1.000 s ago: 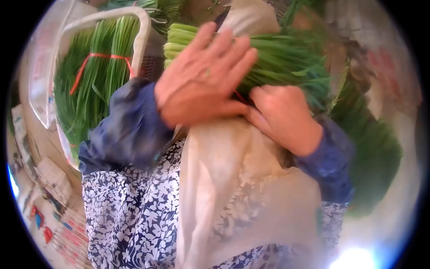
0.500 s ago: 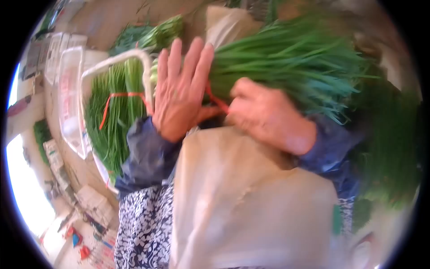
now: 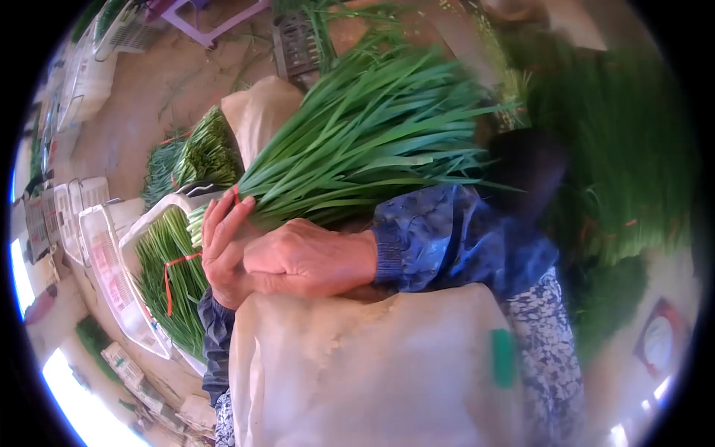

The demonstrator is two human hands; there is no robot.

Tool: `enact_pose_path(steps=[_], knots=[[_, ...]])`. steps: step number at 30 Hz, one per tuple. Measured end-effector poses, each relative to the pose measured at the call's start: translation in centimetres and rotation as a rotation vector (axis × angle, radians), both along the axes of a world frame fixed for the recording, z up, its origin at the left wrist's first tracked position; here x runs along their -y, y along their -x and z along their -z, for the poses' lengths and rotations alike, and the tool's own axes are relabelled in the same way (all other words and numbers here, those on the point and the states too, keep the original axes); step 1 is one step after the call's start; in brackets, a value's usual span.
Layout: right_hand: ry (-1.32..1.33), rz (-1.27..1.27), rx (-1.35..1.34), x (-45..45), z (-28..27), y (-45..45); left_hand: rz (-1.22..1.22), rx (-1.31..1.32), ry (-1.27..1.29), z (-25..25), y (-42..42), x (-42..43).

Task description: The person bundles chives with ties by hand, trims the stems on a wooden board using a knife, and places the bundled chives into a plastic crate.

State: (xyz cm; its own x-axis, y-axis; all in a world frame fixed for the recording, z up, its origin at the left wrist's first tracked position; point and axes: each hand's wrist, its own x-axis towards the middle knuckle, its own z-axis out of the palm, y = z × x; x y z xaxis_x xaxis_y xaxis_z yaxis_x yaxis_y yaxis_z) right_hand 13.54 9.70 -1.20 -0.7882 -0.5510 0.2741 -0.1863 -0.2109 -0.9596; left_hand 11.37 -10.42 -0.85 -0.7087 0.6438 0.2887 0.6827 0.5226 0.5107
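A bunch of garlic chives lies across my lap, its leaves fanned out to the right and its pale stalk ends at the left. A red tie circles it near those ends. My left hand is wrapped on the bunch beside the tie, fingers over the stalks. Against the left palm rests my right hand, closed like a fist. Its fingertips are turned away, so what they grip is hidden.
A white basket at the left holds green bunches with a red tie. Other tied bunches lie beyond it. A beige cover lies over my lap. Blurred greens are piled at the right, near a round-dial scale.
My left fingers, stretched flat before, now curl over the stalk ends. My right hand has come across to the left hand. The camera view has shifted, and the bunch's leaves show more fully.
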Motion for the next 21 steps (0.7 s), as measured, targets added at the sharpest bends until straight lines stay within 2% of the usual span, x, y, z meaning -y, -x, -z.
enact_pose_path(steps=[4, 8, 11, 13, 15, 16, 17, 18, 19, 20, 21], knots=[[0.018, 0.084, 0.008, -0.4, -0.7, -0.9, 0.013, -0.077, -0.005, 0.7, -0.2, -0.3], [-0.102, 0.094, -0.063, -0.2, -0.5, -1.4, 0.007, -0.124, -0.001, 1.3, -0.3, -0.6], [-0.162, 0.129, -0.118, -1.0, -0.8, -2.9, -0.024, -0.194, -0.094, 2.1, -0.3, -1.2], [-0.124, 0.163, -0.181, -0.6, -0.9, -2.4, -0.007, -0.097, -0.074, 1.9, -0.3, -1.1], [-0.28, 0.069, -0.27, -1.2, -0.8, -2.0, 0.053, -0.043, -0.07, 2.3, -0.5, 0.0], [-0.388, 0.04, -0.35, -1.8, -1.2, -1.8, 0.007, -0.102, -0.05, 1.4, 0.5, -0.3], [-0.417, 0.204, -0.3, -3.4, -2.6, -2.0, -0.002, -0.076, -0.129, 1.4, 0.5, -0.4], [-0.425, 0.385, -0.291, -5.0, -4.2, 0.0, 0.036, 0.014, -0.083, 1.7, -0.8, 0.3], [-0.491, 0.28, -0.346, -6.1, -6.0, 2.2, -0.003, -0.02, -0.051, 0.8, 0.5, 0.1], [-0.51, 0.415, -0.395, -6.5, -6.0, 3.9, 0.014, -0.019, 0.011, 0.0, 0.0, 0.0], [-0.525, 0.417, -0.471, -6.1, -4.5, 6.7, -0.049, -0.004, 0.163, -2.0, -2.4, -0.4]])
